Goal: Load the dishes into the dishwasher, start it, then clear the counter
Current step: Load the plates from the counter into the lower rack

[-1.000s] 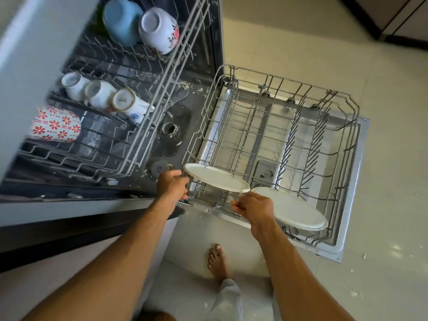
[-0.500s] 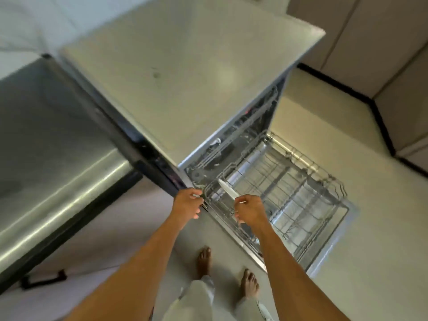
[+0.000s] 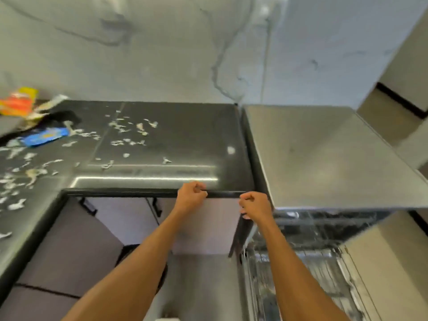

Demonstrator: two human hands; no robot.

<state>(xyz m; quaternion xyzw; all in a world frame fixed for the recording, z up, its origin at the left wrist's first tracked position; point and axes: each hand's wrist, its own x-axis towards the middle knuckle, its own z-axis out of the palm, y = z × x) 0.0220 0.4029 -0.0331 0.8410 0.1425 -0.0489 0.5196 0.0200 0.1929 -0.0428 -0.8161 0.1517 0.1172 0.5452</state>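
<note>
Grey marble-look wall [image 3: 162,54] up past left hand [image 3: 191,195], dark veins all over. Thin cable [image 3: 265,66] runs down it above right hand [image 3: 254,206], from pale blob [image 3: 266,10] at top, too blurry to call. Below left hand: pale cupboard doors [image 3: 115,221] w/ black handles [image 3: 89,206]. Far right of right hand: beige cabinets [image 3: 407,66], black strip at base. Grey floor [image 3: 199,279] between forearms.

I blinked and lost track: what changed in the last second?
Both hands have let go of the round white plate they were setting into the wire lower rack; no plate shows now. The left hand and right hand have risen, fingers curled and empty, before the front edge of the black stone counter. The silver dishwasher stays open, rack pulled out.
</note>
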